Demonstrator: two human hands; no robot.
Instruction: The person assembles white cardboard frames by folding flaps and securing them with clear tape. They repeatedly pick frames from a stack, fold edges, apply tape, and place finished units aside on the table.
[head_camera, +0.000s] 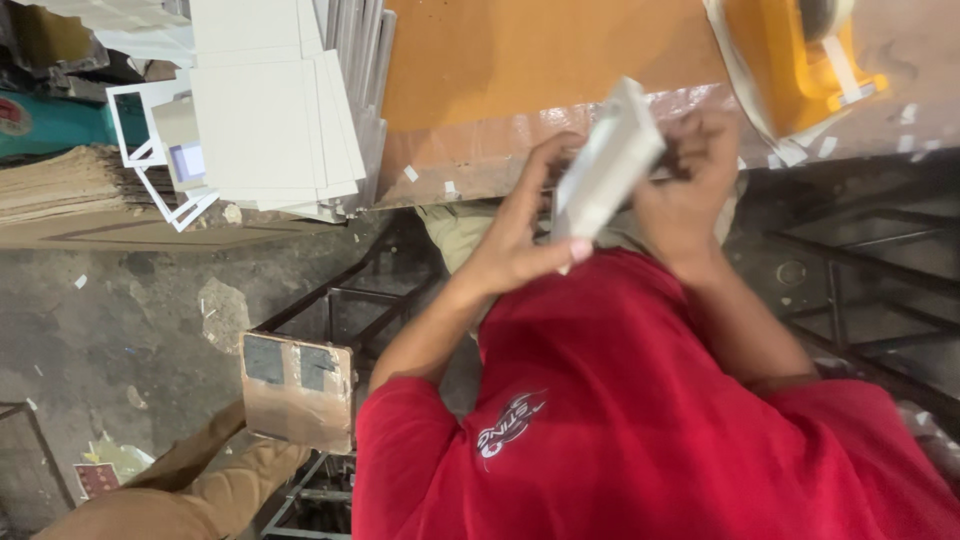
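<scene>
White card piece held in both hands above an orange worktop.

Red fabric of the person's shirt (640, 420) fills the lower right of the view, and beyond it the orange worktop (520, 60) is seen, its near edge wrapped in glossy film. A stack of flat white card sheets (270, 110) is laid on the worktop's left end, and a yellow tape dispenser (800, 60) is set at its right end. The white card piece (605, 165) is held tilted just in front of the worktop edge: it is gripped from below by the left hand (515, 235), thumb pressed against its lower end, and clasped at its right side by the right hand (690, 190), fingers curled round it.
</scene>
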